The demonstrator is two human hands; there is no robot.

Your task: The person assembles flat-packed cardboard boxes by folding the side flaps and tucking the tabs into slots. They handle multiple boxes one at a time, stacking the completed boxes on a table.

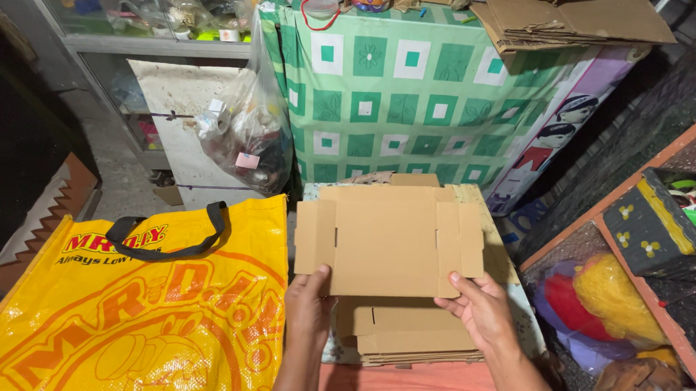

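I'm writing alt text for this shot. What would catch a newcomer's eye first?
The big yellow woven bag with red print at lower left. Then the flat cardboard box blank at centre, held by the left hand and right hand, with the green patterned cloth behind it.

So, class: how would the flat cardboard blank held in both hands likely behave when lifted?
The cardboard blank probably feels light, since the left hand and right hand grip only its lower edge. It stays flat, so fairly stiff. Its slotted side flaps may bend.

Both hands, left (309,305) and right (480,309), reach forward, thumbs on top, fingers pinching.
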